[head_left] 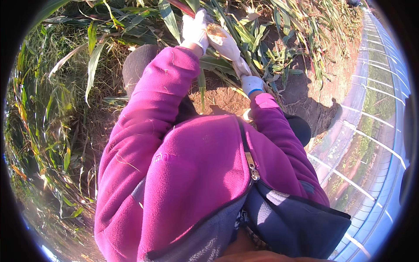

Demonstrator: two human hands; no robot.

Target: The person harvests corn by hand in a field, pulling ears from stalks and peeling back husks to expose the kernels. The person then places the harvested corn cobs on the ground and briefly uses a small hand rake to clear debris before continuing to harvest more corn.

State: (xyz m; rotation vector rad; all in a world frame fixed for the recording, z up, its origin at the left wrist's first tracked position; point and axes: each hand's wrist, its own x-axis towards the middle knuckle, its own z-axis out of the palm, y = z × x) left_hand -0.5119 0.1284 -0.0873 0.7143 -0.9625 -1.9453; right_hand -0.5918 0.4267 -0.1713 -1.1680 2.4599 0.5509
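In a white glove, my left hand (195, 30) is closed around a reddish corn stalk (182, 7) at the top of the view; its fingertips are partly hidden. Right beside it lies an ear of corn in pale, dry husk (225, 45), its browned end close to the glove. My right hand (252, 84), lower and to the right, wears a white glove with a blue cuff edge. It grips the narrow, twisted end of the husk. Long green leaves and stalks surround both hands.
Corn stalks with leaves (314, 36) lie over brown soil at the upper right. Grass and drying leaves (49, 98) fill the left side. Clear plastic sheeting with white cords (370, 127) runs along the right. Both knees are bent, close to the stalks.
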